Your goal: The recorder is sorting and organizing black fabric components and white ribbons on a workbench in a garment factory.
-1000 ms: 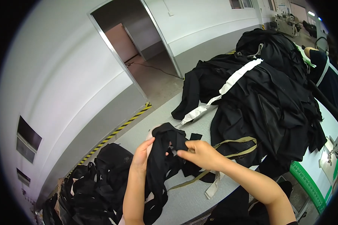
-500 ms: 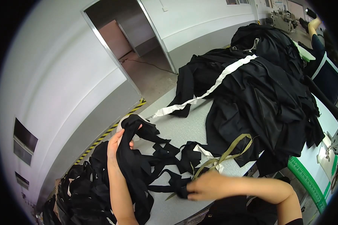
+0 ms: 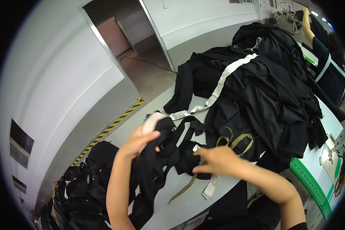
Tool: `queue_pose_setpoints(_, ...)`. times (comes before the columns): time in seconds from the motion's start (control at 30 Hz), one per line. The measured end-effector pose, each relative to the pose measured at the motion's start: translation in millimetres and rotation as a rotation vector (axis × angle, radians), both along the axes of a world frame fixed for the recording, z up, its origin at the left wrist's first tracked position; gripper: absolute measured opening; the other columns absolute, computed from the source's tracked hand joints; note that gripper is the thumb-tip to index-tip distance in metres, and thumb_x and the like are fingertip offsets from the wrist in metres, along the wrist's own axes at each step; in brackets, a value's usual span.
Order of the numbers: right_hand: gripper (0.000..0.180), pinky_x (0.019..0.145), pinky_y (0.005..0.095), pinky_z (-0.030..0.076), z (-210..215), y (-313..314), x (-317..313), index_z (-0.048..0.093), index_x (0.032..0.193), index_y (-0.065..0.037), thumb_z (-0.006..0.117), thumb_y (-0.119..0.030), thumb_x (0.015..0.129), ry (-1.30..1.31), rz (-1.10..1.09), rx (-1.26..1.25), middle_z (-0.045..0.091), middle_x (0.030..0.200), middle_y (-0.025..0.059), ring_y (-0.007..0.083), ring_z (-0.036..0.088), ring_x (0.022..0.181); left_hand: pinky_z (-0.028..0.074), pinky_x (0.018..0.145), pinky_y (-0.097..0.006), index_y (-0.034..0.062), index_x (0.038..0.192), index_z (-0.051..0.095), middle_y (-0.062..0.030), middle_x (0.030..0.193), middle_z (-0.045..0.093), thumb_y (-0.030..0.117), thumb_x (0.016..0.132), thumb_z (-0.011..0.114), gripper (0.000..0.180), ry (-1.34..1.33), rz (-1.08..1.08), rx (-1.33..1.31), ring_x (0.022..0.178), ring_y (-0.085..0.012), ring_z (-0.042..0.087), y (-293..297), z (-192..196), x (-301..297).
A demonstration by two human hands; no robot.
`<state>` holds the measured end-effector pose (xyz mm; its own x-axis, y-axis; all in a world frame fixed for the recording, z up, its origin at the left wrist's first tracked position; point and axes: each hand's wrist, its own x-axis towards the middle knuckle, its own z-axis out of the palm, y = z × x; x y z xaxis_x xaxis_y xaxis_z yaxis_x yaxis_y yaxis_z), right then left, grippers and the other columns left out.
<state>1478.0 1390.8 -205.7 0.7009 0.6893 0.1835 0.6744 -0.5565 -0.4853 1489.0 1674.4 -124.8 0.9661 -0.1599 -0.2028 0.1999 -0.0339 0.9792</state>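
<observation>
My left hand (image 3: pixel 140 140) is closed around a bunch of black fabric strips (image 3: pixel 163 134), with a cream strip (image 3: pixel 153 120) lying over the top of the bunch. The black strips hang from it down along my forearm and across the table. To the right, my right hand (image 3: pixel 220 161) is held over the loose black scraps, thumb and fingers apart. Nothing shows between them, though part of the fingers is blurred. Beside it lie a looped olive-green tape (image 3: pixel 246 140) and a short white strip (image 3: pixel 211 188).
A large heap of black cloth (image 3: pixel 264 88) covers the table's (image 3: pixel 180 195) far right, with a long white strip (image 3: pixel 222 84) across it. More black scraps (image 3: pixel 88 191) pile at the left edge. A sewing machine (image 3: pixel 331 153) stands right; a co-worker (image 3: pixel 331 73) is beyond.
My left hand has shifted right with the black strips, and the cream strip now shows. My right hand has risen and moved slightly away; its fingers have spread. The olive tape and scraps have shifted.
</observation>
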Motion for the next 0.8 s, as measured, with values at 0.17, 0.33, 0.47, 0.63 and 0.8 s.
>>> queue_pose_setpoints(0.17,0.019,0.047,0.0369,0.048,-42.2,22.0,6.7,0.055,0.083,-0.008,0.065,-0.023,0.077,-0.47,-0.09,-0.058,0.06,0.056,0.0078,0.0262,0.062,0.048,0.044,0.099,-0.034,-0.0056,0.131,0.049,-0.0174,0.12,0.062,0.031,0.074,0.084,0.076,-0.228,-0.224,0.615,0.113,-0.0254,0.058,-28.1,-48.0,10.9)
queue_pose_setpoints(0.33,0.012,0.057,0.0352,0.047,-12.0,-13.8,80.3,0.05,0.074,-0.01,0.061,-0.013,0.074,-0.751,-0.367,0.014,0.056,0.064,0.0041,0.0225,0.06,0.06,0.048,0.093,-0.039,-0.0141,0.117,0.05,-0.0313,0.109,0.06,0.036,0.069,0.085,0.077,-0.561,-0.277,0.893,0.108,-0.0413,0.058,-46.8,-74.1,-2.8)
queue_pose_setpoints(0.47,0.029,0.072,0.0364,0.049,15.4,-50.3,103.6,0.054,0.093,-0.007,0.074,-0.014,0.074,-0.65,-0.693,-0.192,0.06,0.084,0.0093,0.0254,0.062,0.081,0.043,0.099,-0.044,-0.0092,0.112,0.055,-0.0233,0.119,0.054,0.045,0.067,0.083,0.075,-0.81,-0.192,1.267,0.116,-0.0391,0.049,-60.6,-93.1,-7.3)
queue_pose_setpoints(0.63,0.015,0.072,0.036,0.052,57.7,-94.4,72.5,0.055,0.087,-0.004,0.063,-0.001,0.075,-0.717,-0.789,-0.076,0.059,0.085,0.0118,0.0278,0.062,0.083,0.045,0.096,-0.043,-0.009,0.11,0.056,-0.0241,0.108,0.061,0.033,0.07,0.08,0.063,-0.559,-0.192,1.329,0.108,-0.0391,0.057,-81.0,-85.1,4.9)
queue_pose_setpoints(0.8,0.014,0.059,0.0378,0.052,74.5,-62.9,0.0,0.058,0.092,-0.004,0.06,-0.005,0.078,-0.451,-0.444,0.19,0.06,0.073,0.0114,0.0275,0.064,0.068,0.053,0.081,-0.038,-0.0044,0.117,0.055,-0.0213,0.097,0.068,0.02,0.075,0.067,0.051,-0.281,-0.124,0.982,0.086,-0.0348,0.068,-58.8,-72.4,22.2)
